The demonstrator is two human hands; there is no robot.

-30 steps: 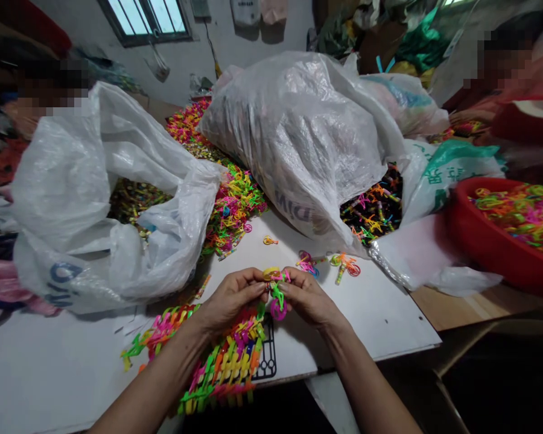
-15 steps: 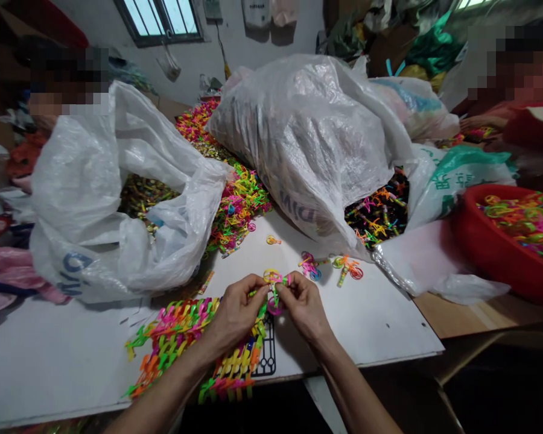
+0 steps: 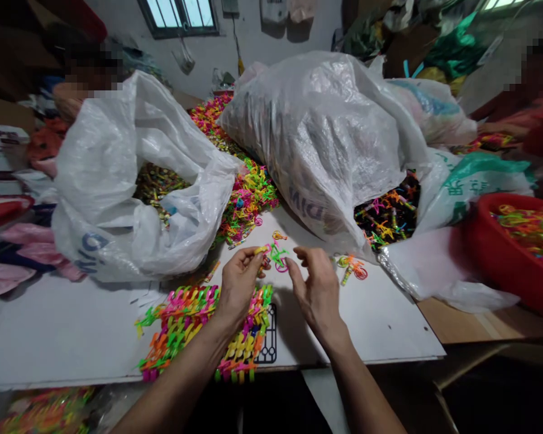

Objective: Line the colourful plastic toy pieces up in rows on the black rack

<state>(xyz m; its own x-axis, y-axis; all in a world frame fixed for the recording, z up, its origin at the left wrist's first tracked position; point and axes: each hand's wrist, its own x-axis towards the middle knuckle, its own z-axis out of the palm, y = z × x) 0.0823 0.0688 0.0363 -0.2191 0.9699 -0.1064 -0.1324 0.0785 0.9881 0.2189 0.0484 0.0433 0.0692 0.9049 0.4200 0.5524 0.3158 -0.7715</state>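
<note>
My left hand point(image 3: 238, 282) pinches a small colourful plastic toy bicycle point(image 3: 277, 255), its green frame and pink wheel sticking out to the right. My right hand point(image 3: 315, 288) is apart from it, with fingers spread and nothing seen between them. Below my left hand lie tight rows of bright plastic pieces point(image 3: 185, 316), partly hidden by my forearm. A black plastic grid point(image 3: 273, 354) shows at their right end. Beyond my right hand rest a multicoloured toy point(image 3: 352, 267) with a red wheel and a small orange piece point(image 3: 279, 235).
Two big white woven sacks point(image 3: 90, 199) point(image 3: 326, 132) stand on the white table point(image 3: 380, 328), with a heap of coloured pieces point(image 3: 253, 193) between them. At right is a red basin point(image 3: 489, 241) full of pieces. A person point(image 3: 67, 99) sits far left; another's sleeve point(image 3: 502, 108) shows at right.
My right hand has let go of the toy bicycle and opened, moving slightly right. My left hand keeps the toy. The camera view has shifted a little to the left.
</note>
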